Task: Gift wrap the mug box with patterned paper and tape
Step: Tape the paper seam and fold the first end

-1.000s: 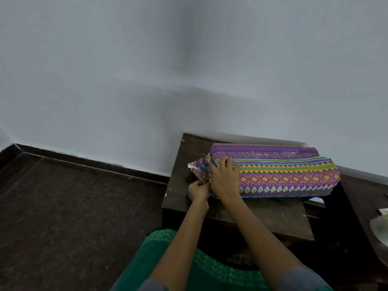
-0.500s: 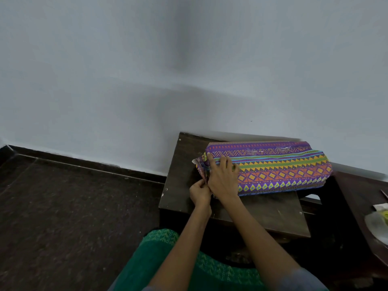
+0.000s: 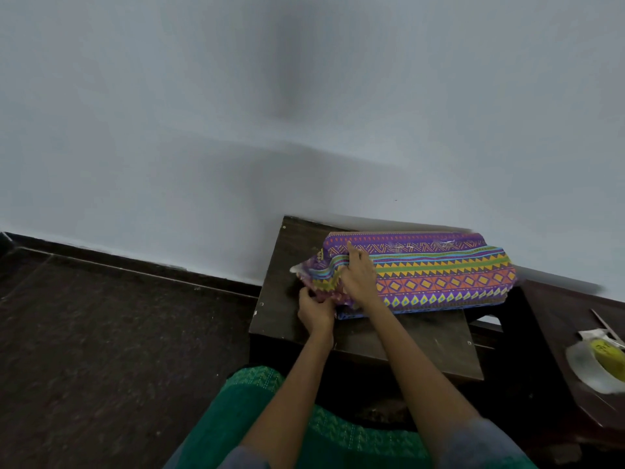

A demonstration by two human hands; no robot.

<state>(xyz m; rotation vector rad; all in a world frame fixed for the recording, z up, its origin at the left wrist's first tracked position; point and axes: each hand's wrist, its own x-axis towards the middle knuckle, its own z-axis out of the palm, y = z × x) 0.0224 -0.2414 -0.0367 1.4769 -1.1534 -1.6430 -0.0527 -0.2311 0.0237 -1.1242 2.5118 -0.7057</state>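
Head: right hand (image 3: 360,279) slid farther up box (image 3: 439,269).

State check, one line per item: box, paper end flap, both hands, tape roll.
wrapped mug box: lying on the small dark table, covered in patterned paper
left end flap: gathered, not yet taped flat
left hand: pinches the flap's lower edge
right hand: presses on the box near its left end
tape roll: untouched, on the side surface at right
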